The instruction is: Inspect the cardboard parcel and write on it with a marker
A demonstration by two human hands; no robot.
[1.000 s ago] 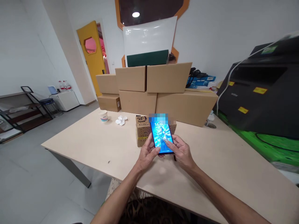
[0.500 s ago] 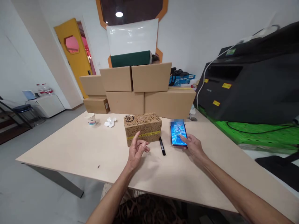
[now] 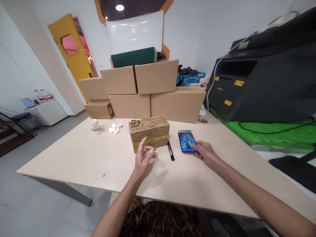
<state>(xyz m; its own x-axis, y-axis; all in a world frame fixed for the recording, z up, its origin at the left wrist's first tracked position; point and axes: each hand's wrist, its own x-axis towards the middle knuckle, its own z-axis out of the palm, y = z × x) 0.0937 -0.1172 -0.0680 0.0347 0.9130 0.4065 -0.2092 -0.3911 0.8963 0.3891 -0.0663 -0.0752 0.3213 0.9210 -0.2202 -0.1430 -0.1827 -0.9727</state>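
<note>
A phone (image 3: 187, 143) with a lit blue screen lies flat on the beige table (image 3: 74, 158). My right hand (image 3: 205, 152) rests at its near right edge, fingertips touching it. My left hand (image 3: 143, 157) hovers over the table with loosely curled fingers, holding nothing, just in front of a small printed cardboard box (image 3: 149, 132) with a yellow tape band. A black marker (image 3: 171, 151) lies between the box and the phone.
Plain cardboard boxes (image 3: 158, 95) are stacked at the table's far edge, with a green box on top. A paper cup (image 3: 94, 125) and crumpled tissue (image 3: 115, 128) sit at the left. A big black printer (image 3: 266, 75) stands on a green mat at right.
The phone, held up in both hands a second ago, went down to the right onto the table. My left hand let go and stays near the small box; my right hand remains on the phone.
</note>
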